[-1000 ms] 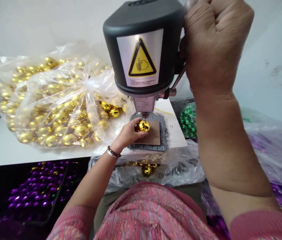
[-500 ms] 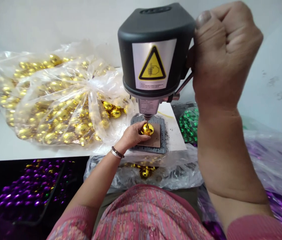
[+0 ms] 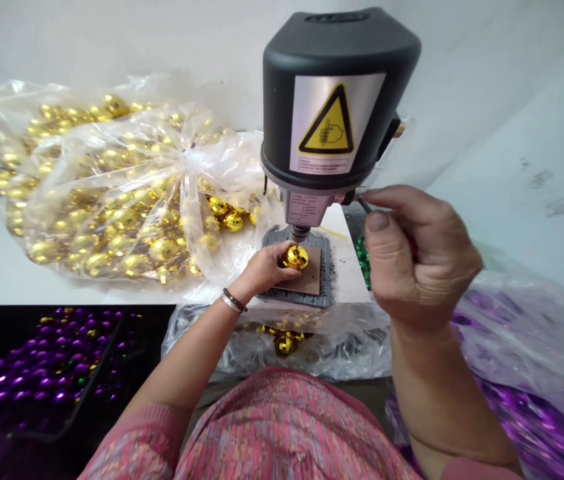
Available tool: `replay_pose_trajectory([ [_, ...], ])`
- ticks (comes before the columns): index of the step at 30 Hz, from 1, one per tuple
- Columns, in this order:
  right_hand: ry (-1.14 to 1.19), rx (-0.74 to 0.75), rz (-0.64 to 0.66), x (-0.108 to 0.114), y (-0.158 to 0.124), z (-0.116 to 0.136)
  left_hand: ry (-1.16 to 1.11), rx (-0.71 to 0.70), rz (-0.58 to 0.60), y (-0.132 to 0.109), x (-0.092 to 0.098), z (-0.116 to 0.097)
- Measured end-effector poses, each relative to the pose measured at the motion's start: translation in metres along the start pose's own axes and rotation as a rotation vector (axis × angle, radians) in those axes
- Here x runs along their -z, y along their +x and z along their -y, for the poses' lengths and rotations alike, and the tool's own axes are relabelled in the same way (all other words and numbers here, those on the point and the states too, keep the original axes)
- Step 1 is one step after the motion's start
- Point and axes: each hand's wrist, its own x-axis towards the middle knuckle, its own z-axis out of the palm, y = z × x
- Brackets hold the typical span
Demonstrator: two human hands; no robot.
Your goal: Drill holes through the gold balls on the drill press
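My left hand (image 3: 262,270) grips a small gold mirror ball (image 3: 296,257), pressing it onto a brown pad (image 3: 309,283) directly under the spindle of a black bench drill press (image 3: 335,113). The pad lies on the drill's grey ribbed base (image 3: 326,270). The drill tip is hidden where it meets the ball. My right hand (image 3: 419,260) is curled around the drill's feed lever (image 3: 363,202), to the right of the drill head, and its grip is mostly hidden by my fingers.
A large clear bag of gold balls (image 3: 112,180) fills the table's left side. Below the drill, a clear bag (image 3: 282,347) holds more gold balls. Purple beads (image 3: 47,360) lie in a dark tray at lower left, green beads (image 3: 362,263) sit behind my right hand, and shiny purple bagged items (image 3: 527,393) lie at right.
My right hand has come down from beside the top of the drill head, pulling the feed lever lower. The ball remains under the spindle in my left hand.
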Motion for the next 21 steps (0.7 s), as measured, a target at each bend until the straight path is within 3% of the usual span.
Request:
replay_pose_trajectory([
  [10, -0.101, 0.100, -0.032, -0.005, -0.013, -0.008, -0.033, 0.028, 0.008, -0.001, 0.002, -0.004],
  [21, -0.045, 0.136, -0.132, -0.015, -0.025, -0.012, -0.126, 0.025, 0.003, 0.000, 0.002, -0.003],
])
